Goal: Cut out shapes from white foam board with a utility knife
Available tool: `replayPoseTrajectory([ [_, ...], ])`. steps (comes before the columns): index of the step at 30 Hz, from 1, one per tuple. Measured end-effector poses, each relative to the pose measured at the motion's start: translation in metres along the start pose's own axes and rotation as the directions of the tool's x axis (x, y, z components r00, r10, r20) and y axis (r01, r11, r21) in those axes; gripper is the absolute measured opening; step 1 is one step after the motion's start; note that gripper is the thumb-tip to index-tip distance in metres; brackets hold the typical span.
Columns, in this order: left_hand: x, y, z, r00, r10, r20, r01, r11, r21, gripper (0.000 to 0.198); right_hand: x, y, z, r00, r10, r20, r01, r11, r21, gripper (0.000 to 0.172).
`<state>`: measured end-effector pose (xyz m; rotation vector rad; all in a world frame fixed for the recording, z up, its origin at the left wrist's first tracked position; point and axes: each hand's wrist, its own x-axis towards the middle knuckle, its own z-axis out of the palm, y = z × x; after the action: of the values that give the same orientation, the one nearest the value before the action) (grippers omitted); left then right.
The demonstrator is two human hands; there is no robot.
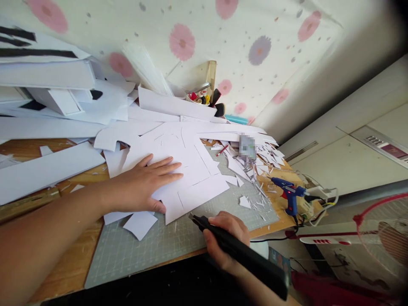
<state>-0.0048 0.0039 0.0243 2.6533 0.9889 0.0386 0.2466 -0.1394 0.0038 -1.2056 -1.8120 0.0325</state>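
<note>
Pressing down at eight o'clock with the left hand, unclenched and palm-down with fingers spread, flat on the white sheet at centre! Gripping the black cutter at half past five with the right hand, aiming its tip toward ten, just beside the sheet's near edge. Underneath, a grey cutting mat, then the wooden desk. Out to three o'clock, a litter of white scraps; at four, a blue glue gun with a red light showing, and farther that way, a red-rimmed racket. Up at ten, stacked white boards; at twelve, a cluster of tools before a flowered wall covering. Beyond the desk at three, a white panelled unit.
</note>
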Motion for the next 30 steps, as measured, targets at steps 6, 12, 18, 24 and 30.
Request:
replayPoseTrajectory([
  [6, -0.009, 0.011, -0.007, 1.0, -0.003, 0.017, 0.002, 0.999, 0.048, 0.081, 0.021, 0.039, 0.0, 0.958, 0.228, -0.175, -0.209, 0.971, 0.12, 0.037],
  [12, -0.01, 0.004, -0.002, 0.998, 0.054, -0.025, -0.052, 0.995, 0.081, 0.074, 0.039, 0.071, -0.005, 0.97, 0.237, 0.047, -0.22, 0.948, -0.232, 0.039],
  [18, -0.01, 0.006, -0.013, 0.994, 0.098, -0.051, -0.094, 0.992, 0.08, 0.065, 0.037, 0.07, -0.003, 0.963, 0.256, 0.085, -0.223, 0.933, -0.284, 0.037],
  [24, -0.012, 0.006, -0.018, 0.992, 0.11, -0.064, -0.106, 0.992, 0.067, 0.065, 0.036, 0.079, -0.002, 0.89, 0.416, -0.187, -0.411, 0.909, 0.069, 0.03],
  [30, -0.012, 0.009, -0.02, 0.983, 0.153, -0.102, -0.132, 0.974, 0.184, 0.071, 0.047, 0.075, -0.01, 0.805, 0.532, -0.261, -0.423, 0.824, 0.377, 0.03],
])
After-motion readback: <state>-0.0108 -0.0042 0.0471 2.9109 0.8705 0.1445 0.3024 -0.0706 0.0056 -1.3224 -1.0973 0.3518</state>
